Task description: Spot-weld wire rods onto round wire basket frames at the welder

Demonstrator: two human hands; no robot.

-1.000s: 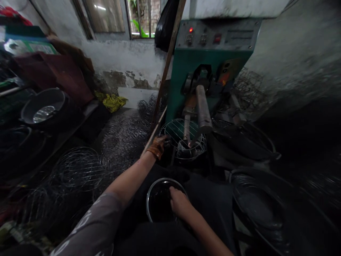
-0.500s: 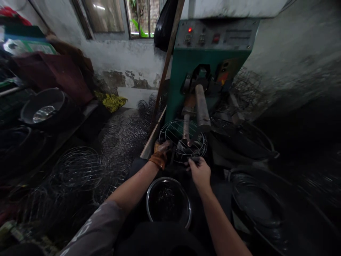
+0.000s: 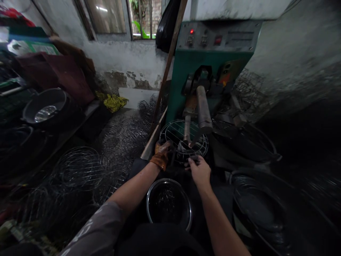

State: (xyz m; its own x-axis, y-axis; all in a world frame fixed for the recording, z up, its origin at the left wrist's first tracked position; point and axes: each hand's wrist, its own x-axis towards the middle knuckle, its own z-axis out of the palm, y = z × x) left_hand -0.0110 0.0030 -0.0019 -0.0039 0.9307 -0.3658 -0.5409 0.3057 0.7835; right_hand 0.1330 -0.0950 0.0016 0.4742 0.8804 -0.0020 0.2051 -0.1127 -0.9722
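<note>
We've got the round wire rack [image 3: 183,140] sitting up on the lower arm of the green welding machine [image 3: 210,71], near rim toward us, w/ the grey cylindrical electrode arm [image 3: 204,108] reaching out over its middle, so the crossing wires lie right under the tip. Our left hand [image 3: 163,155], in a worn tan glove, is closed on the rack's left-near rim; that looks like the steadying hold, glove prob. there b/c of heat or sharp wire ends. Our right hand [image 3: 199,170], bare, is at the near rim just right of centre, fingers [image 3: 192,161] pinched on a small dark wire piece [image 3: 195,158] pressed against the rack; what kind of piece it is we can't tell, too dark and small. Both hands are close together on the near edge, well clear of the electrode tip. Just below them, btwn our forearms and on our lap, sits a steel bowl [image 3: 168,203] w/ what seem to be small wire bits inside, within easy reach of the right hand. Further out: stacks of wire racks [image 3: 80,169] piled on the floor to our left, dark basins [image 3: 255,206] to our right, and a wooden pole [image 3: 166,71] leaning by the machine.
</note>
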